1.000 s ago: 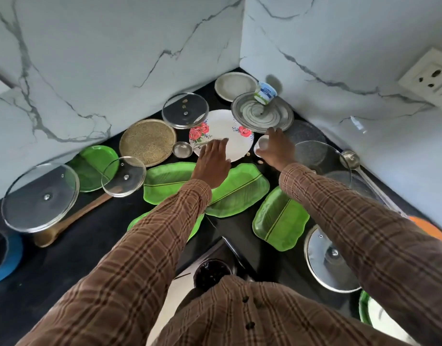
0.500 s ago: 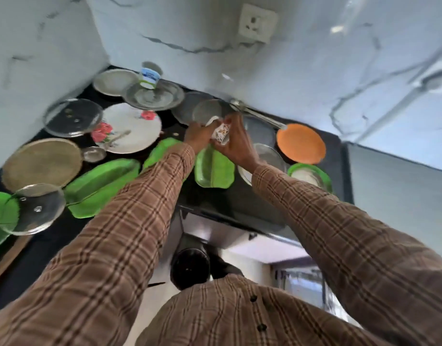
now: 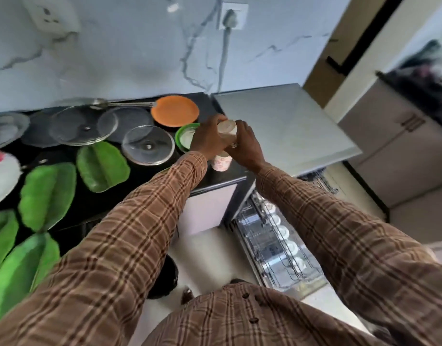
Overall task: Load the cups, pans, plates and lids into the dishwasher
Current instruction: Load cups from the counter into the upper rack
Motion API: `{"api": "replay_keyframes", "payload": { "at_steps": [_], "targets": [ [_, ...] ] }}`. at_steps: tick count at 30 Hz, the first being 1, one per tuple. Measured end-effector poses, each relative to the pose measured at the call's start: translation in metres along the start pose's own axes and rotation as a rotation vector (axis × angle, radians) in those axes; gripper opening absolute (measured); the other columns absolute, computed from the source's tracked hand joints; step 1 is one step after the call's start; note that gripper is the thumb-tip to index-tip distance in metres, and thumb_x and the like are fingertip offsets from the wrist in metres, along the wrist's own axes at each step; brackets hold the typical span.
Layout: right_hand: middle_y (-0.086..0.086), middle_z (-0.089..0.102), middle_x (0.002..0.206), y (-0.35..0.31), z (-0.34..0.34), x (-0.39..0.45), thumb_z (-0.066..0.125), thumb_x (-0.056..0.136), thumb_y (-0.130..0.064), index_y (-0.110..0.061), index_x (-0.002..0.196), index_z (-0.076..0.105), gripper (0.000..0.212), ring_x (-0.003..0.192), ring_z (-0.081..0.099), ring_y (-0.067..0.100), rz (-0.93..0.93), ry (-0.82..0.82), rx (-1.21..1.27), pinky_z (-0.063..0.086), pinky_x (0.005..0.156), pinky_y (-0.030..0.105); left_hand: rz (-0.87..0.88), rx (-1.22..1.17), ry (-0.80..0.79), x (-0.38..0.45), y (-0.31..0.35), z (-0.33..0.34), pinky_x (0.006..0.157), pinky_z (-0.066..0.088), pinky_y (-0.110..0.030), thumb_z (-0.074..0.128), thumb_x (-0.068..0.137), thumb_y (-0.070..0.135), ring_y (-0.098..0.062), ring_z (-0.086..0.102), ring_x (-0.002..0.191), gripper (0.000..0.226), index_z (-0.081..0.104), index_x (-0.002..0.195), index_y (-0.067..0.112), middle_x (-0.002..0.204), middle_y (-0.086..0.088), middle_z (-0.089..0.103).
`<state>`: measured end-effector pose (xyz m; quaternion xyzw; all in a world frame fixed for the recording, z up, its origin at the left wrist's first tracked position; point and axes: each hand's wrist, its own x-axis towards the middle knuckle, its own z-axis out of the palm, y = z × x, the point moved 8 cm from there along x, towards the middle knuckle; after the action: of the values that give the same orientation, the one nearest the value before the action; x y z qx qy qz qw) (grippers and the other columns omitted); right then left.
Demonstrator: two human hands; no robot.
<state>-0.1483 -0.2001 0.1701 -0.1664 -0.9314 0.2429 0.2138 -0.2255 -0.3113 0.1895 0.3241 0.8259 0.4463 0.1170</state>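
My left hand (image 3: 207, 141) and my right hand (image 3: 246, 146) meet above the right end of the black counter (image 3: 215, 178). Between them are two small cups. A plain white cup (image 3: 227, 127) lies tilted at the top, with my left fingers curled round it. A white cup with a pink pattern (image 3: 221, 163) pokes out below my palms, in my right hand's grip as far as I can tell. Below to the right the dishwasher rack (image 3: 272, 245) is pulled out with several white cups in a row.
Glass lids (image 3: 148, 144) (image 3: 84, 126), green leaf-shaped plates (image 3: 102, 166) (image 3: 46, 196), an orange plate (image 3: 175, 110), a green-rimmed bowl (image 3: 186, 138) and a ladle (image 3: 122, 104) cover the counter. The dishwasher's grey top (image 3: 277, 126) adjoins the counter. A plug and cable (image 3: 227, 33) hang on the marble wall.
My view swung right from the counter corner to the dishwasher. Both hands left the flowered plate's edge, picked up small cups and carried them right to the counter's end.
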Motion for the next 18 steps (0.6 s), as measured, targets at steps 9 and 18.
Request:
{"api": "replay_keyframes", "payload": {
  "at_steps": [9,18],
  "targets": [
    [0.01,0.053,0.104,0.141,-0.087,-0.116,0.072,0.078,-0.046,-0.006,0.11,0.05,0.056,0.09,0.05,0.022,0.267,0.069,-0.051,0.043,0.077,0.034,0.293,0.208,-0.307,-0.029,0.091,0.18,0.092,0.051,-0.034,0.083,0.075,0.05,-0.02,0.062,0.107,0.065,0.058,0.128,0.021,0.123,0.001,0.065],
    [0.006,0.057,0.119,0.27,-0.119,-0.229,0.079,0.083,-0.043,-0.01,0.129,0.046,0.066,0.101,0.047,0.011,0.435,0.003,-0.007,0.047,0.091,0.033,0.273,0.351,-0.44,-0.084,0.1,0.325,0.104,0.051,-0.048,0.073,0.09,0.028,-0.027,0.059,0.124,0.074,0.034,0.152,0.02,0.147,-0.005,0.051]
  ]
}}
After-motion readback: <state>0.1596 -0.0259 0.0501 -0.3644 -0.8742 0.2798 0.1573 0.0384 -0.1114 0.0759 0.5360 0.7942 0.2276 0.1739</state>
